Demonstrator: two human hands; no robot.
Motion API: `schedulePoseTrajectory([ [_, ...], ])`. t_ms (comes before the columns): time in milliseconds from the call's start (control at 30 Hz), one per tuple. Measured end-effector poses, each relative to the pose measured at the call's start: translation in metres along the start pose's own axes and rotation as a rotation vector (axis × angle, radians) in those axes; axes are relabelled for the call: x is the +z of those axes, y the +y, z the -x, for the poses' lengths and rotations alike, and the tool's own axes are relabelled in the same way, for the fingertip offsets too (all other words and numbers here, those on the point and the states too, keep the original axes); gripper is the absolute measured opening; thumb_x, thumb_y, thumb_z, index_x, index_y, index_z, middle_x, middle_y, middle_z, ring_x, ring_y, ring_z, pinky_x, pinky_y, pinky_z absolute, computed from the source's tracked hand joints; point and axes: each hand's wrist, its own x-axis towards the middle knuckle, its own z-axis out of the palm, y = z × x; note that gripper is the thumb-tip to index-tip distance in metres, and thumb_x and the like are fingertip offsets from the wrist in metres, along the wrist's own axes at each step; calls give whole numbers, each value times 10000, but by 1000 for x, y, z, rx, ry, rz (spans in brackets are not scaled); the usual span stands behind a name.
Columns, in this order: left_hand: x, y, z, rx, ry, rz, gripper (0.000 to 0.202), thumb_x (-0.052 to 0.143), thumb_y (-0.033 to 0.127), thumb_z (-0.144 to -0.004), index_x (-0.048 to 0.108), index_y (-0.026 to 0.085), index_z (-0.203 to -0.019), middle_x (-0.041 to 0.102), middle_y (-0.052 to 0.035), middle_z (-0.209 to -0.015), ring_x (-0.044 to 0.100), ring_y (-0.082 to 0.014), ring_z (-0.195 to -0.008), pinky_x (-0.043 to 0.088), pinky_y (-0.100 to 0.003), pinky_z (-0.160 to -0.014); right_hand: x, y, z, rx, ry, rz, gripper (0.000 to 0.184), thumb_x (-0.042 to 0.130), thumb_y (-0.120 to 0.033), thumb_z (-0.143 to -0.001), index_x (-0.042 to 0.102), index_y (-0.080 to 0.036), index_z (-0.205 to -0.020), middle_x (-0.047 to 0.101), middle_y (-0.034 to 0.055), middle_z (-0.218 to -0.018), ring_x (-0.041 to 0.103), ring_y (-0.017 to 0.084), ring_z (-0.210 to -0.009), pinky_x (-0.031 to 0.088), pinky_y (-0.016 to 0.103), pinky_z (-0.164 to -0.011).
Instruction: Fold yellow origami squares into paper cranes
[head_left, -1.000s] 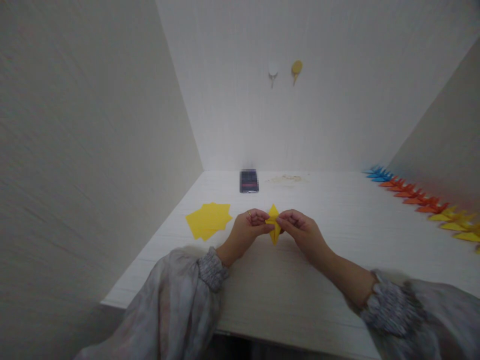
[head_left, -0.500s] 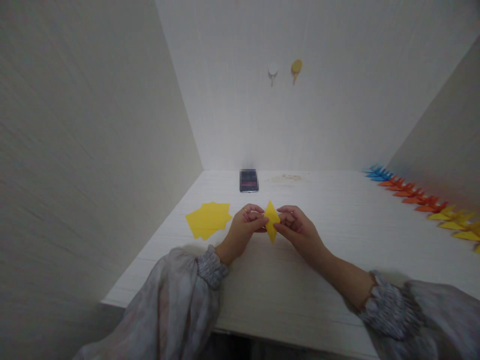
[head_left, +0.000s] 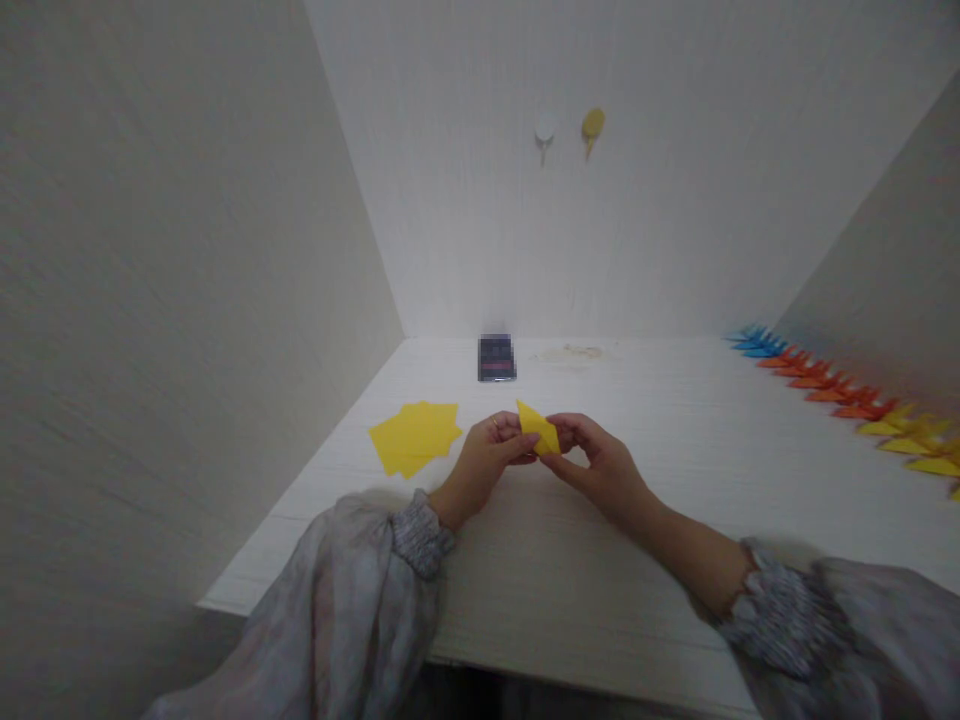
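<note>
A small folded yellow paper piece (head_left: pixel 538 428) is held just above the white table (head_left: pixel 570 580), pointing up and to the left. My left hand (head_left: pixel 489 462) pinches its left side with closed fingers; a ring shows on one finger. My right hand (head_left: pixel 596 462) grips its right side, fingers curled. Both hands meet at the middle of the table, a little toward the left.
A fanned stack of yellow paper sheets (head_left: pixel 414 436) lies left of my hands. A dark phone-like object (head_left: pixel 496 358) rests near the back wall. Along the right wall runs a row of folded paper pieces (head_left: pixel 847 400), blue, orange, then yellow. Two small hooks (head_left: pixel 568 128) hang on the back wall.
The yellow piece has turned from upright to tilted, its tip now pointing up-left. Both hands have shifted slightly toward the back of the table, staying closed on it.
</note>
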Motion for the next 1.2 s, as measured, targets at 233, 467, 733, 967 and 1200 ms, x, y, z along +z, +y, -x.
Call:
schedulePoseTrajectory([
  [233,1,0,-1,-20,38,23,234,637,316,-651,513,132,-724,620,-15,-678,588,-97,-597,455,-242,-628,-1,-1,0,42,27,-25,281,554,-269,-750,533,-200,-1021,602,53,-867,573,158,-760,481,324,-728],
  [467,-2,-1,-2,11,51,44,232,652,277,-626,499,126,-715,614,-13,-705,580,-91,-610,453,-230,-621,-3,-6,0,162,59,-240,250,506,-276,-772,558,-201,-1005,579,12,-748,554,129,-683,469,265,-614],
  [733,-5,-3,-3,61,-3,81,480,644,113,-569,346,213,-932,581,37,-727,580,-102,-604,454,-238,-575,-5,-4,0,165,-22,-294,154,521,-259,-750,557,-200,-888,556,-3,-669,535,124,-610,439,254,-536],
  [967,-5,-13,-3,45,-207,-149,486,701,135,-526,433,174,-930,561,48,-623,540,-74,-544,401,-200,-549,-3,2,-2,147,-40,-347,299,596,-240,-711,443,-223,-968,562,-27,-683,552,115,-613,450,255,-566],
  [1200,-4,-12,-4,48,-90,-71,375,711,196,-543,464,147,-821,590,7,-698,573,-100,-589,459,-252,-577,-1,3,-2,108,-35,-218,358,649,-236,-657,457,-222,-960,582,21,-805,583,150,-719,478,305,-659],
])
